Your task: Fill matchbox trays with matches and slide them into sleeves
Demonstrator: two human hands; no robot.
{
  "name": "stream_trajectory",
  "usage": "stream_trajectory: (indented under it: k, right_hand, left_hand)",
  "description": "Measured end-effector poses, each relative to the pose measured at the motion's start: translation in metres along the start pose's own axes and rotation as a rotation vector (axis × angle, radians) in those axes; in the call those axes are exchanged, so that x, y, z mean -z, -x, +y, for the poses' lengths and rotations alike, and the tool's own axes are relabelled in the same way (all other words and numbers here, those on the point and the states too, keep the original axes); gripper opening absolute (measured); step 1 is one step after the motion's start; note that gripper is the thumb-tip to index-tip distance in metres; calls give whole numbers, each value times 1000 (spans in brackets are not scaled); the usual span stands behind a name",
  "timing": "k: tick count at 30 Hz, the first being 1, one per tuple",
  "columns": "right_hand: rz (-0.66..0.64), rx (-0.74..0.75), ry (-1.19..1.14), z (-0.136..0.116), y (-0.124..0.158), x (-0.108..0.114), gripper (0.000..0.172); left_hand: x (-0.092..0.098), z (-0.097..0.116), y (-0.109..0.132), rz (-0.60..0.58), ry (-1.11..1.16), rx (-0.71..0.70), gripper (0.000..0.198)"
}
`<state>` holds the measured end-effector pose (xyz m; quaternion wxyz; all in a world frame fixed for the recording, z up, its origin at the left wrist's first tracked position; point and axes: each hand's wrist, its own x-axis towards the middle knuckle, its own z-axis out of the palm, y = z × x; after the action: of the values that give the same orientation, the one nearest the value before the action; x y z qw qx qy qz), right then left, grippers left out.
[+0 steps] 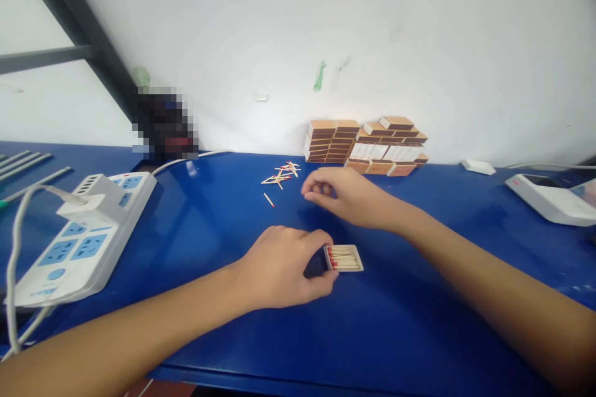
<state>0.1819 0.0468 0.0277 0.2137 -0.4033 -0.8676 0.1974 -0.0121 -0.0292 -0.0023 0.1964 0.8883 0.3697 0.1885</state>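
My left hand (288,270) grips the left end of a small white matchbox tray (361,260) between thumb and fingers, down at the blue tabletop. Matches (343,258) with red heads lie side by side inside it, heads toward the left hand. Above and slightly beyond the tray is my right hand (338,192), its fingers curled in and the fingertips near the thumb. I see nothing held in it. To its left, a loose pile of matches (283,173) is scattered on the table, and a single match (269,200) lies apart, nearer to me.
Against the wall stand stacked matchboxes (333,141), with more boxes (391,146) piled to their right. A white power strip (100,254) with cables lies at left. On the right are a white device (549,201) and a small white block (478,166). Thin rods (28,161) rest far left.
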Motion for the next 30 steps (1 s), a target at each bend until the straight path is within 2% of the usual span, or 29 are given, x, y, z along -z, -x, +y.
stream_trajectory:
  k: [3,5,9,11,13,15,19,23,26,30]
  right_hand:
    - [-92,198,-7,0,-30,-16,24]
    - [-170,247,56,-3,-49,-24,29]
    - [-341,227,182,-10,-69,-30,14]
    - [-382,192,217,-12,-67,-27,7]
    - [-395,119,231,-12,-57,-21,9]
    - [-356,38,212,-11,-42,-11,12]
    - [-185,-49,176,-9,-4,10,17]
    - [-252,-79,159,-14,23,17,20]
    - [-236,-65,171,-18,23,13,15]
    - [-63,-102,160,-13,-9,5,11]
  left_hand:
    - [0,-2,0,-10,4,-13,27]
    - [1,-5,-1,-18,3,-18,28]
    - [2,-8,-2,32,-47,44,28]
    - [2,-7,-3,77,-75,96,27]
    - [1,-6,-3,101,-84,131,26]
    - [1,-4,-3,111,-86,162,24]
    - [5,-5,-6,137,-78,273,23]
    - [11,-7,-11,157,-48,339,21]
    - [12,-7,-12,137,-57,337,19]
    - [10,-7,-11,119,-75,293,22]
